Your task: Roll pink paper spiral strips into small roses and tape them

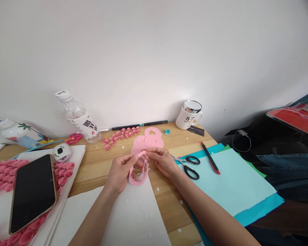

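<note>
My left hand (pixel 122 170) and my right hand (pixel 163 160) come together over the table, both pinching the upper end of a pink paper strip (pixel 137 181). The strip hangs below the fingers in a loose curved loop. Just behind my hands lies a stack of pink paper rings (pixel 147 140). To their left, small rolled pink paper flowers (pixel 122 133) sit in rows, and one teal paper roll (pixel 167 131) lies at the right. Black-handled scissors (pixel 191 167) rest close to my right wrist. White paper (pixel 141 218) lies beneath my hands.
At the left, a phone (pixel 33 193) rests on a sheet covered with pink flowers, near a clear bottle (pixel 83 119). A white mug (pixel 187 116) stands at the back right. Blue paper (pixel 236 181) and a red-black pen (pixel 210 159) lie at the right.
</note>
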The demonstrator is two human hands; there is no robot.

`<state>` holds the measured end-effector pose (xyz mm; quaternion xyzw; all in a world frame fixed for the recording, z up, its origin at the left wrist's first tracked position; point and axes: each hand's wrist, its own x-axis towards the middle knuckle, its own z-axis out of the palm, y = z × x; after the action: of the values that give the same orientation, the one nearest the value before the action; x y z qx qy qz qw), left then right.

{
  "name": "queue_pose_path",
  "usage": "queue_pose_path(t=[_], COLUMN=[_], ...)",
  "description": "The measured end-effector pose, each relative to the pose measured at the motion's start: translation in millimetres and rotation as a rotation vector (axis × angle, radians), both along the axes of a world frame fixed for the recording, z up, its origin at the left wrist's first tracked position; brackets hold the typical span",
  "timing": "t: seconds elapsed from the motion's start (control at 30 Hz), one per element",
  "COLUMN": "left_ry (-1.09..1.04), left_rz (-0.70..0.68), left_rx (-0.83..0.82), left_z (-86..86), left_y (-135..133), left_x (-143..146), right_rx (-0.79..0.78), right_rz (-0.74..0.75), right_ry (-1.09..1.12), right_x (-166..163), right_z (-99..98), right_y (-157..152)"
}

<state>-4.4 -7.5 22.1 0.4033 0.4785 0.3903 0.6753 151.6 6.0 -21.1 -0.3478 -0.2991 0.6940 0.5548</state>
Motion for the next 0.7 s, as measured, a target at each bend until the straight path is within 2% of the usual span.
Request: queue_pose_path(t=[0.2, 0.43, 0.7], left_ry=[0.003, 0.014, 0.008], left_rz=[-0.011, -0.030, -0.024], left_rx=[0.007, 0.019, 0.008], left_z=[-0.7, -1.9, -0.6], left_y=[-0.2, -0.5, -0.9], left_x=[0.6, -0.5, -1.5], right_rx=[-0.033, 0.008, -0.007], right_rz=[-0.036, -0.032, -0.027], right_ry=[0.004, -0.046, 0.002], right_x=[0.6, 0.7, -0.4], right_z=[-0.3, 0.3, -3.6], right_y=[0.2, -0.9, 0.6])
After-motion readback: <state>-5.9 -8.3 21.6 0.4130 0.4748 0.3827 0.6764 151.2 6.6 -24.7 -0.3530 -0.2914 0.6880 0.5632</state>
